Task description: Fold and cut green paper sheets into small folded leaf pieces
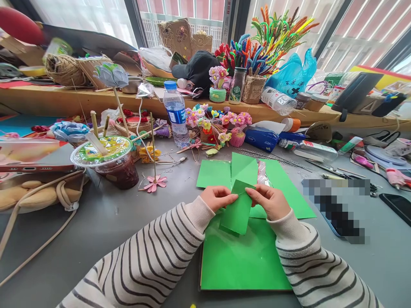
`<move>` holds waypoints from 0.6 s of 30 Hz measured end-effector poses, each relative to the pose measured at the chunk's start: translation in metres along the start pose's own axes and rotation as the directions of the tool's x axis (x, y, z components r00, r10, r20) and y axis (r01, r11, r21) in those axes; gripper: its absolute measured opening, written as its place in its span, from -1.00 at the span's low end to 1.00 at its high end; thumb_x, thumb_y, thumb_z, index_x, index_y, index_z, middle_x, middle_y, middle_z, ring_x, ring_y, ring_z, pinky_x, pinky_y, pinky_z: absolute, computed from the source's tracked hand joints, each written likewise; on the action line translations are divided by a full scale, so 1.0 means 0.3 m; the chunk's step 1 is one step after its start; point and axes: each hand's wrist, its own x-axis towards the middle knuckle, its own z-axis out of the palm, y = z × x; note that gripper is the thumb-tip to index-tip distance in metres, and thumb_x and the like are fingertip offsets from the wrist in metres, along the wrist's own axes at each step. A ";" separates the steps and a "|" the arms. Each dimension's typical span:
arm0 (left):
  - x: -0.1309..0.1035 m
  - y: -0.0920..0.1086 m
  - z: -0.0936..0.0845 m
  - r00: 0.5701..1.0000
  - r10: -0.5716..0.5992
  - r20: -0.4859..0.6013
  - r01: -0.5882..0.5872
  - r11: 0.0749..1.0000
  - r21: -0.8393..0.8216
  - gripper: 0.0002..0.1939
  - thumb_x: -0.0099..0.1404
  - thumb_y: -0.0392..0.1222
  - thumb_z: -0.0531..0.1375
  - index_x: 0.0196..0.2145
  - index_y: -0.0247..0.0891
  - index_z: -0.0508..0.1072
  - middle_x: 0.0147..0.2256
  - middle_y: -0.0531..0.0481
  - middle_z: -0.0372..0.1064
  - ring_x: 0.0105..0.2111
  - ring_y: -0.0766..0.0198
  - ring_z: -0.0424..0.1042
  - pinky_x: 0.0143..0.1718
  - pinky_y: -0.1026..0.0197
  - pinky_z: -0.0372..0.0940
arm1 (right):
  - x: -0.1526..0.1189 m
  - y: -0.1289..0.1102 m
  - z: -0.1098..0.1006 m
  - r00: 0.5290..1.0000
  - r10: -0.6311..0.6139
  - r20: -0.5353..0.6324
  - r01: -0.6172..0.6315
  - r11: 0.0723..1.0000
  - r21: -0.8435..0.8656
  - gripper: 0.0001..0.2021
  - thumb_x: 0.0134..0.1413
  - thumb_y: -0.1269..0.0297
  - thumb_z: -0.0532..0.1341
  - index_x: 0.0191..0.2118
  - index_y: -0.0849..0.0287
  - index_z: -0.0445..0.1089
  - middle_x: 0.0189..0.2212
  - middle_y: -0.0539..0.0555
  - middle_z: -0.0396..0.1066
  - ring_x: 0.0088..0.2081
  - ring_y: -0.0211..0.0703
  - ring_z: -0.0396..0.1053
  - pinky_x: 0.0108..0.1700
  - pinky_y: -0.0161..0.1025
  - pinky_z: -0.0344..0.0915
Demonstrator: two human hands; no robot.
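Between my hands is a small rectangular strip of green paper (236, 214), tilted above the table. My left hand (218, 198) pinches its left edge with thumb and forefinger. On the upper right edge, my right hand (267, 199) pinches the same strip. A thin line, perhaps a crease or thread, crosses the strip between my fingertips. Below lies a large green sheet (244, 265), with a brown edge showing at its left side. Behind my hands are more green paper pieces (213, 173), one standing partly raised, and a pinkish patterned strip (261, 171) beside it.
A lidded drink cup (117, 167) and a pink paper flower (155, 184) stand left. A water bottle (176, 115), crocheted flowers (237, 122) and a blue tissue pack (261, 137) line the back. At right are a partly pixelated phone-like object (334, 226), a dark phone (396, 207) and a pink glue gun (396, 177).
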 end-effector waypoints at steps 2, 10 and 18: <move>0.003 0.000 0.000 1.000 -0.008 -0.029 0.006 0.998 -0.060 -0.75 -0.17 -0.11 0.23 -0.65 -0.37 0.31 -0.71 0.17 0.16 -0.67 0.53 0.13 -0.61 0.42 0.09 | -0.003 0.000 0.002 0.999 -0.029 0.018 0.030 0.999 -0.038 -0.79 -0.28 0.18 0.20 -0.65 0.22 0.27 -0.77 -0.09 0.19 -0.68 -0.38 0.16 -0.60 -0.40 0.13; 0.014 0.005 -0.006 0.988 -0.042 -0.147 0.008 0.975 -0.224 -0.74 -0.24 -0.14 0.28 -0.57 -0.36 0.39 -0.67 0.13 0.25 -0.64 0.49 0.23 -0.53 0.38 0.20 | -0.013 -0.017 0.007 0.994 -0.039 0.099 0.050 0.993 -0.111 -0.80 -0.22 0.20 0.17 -0.63 0.23 0.27 -0.76 -0.10 0.17 -0.66 -0.39 0.15 -0.58 -0.41 0.13; 0.010 0.000 -0.008 0.989 0.018 -0.144 -0.046 0.980 -0.196 -0.77 -0.17 -0.12 0.24 -0.58 -0.37 0.38 -0.63 0.07 0.28 -0.59 0.45 0.25 -0.49 0.36 0.20 | -0.013 -0.014 0.004 0.993 -0.025 0.118 0.038 0.993 -0.113 -0.81 -0.21 0.21 0.17 -0.62 0.23 0.28 -0.75 -0.10 0.18 -0.65 -0.38 0.17 -0.57 -0.40 0.14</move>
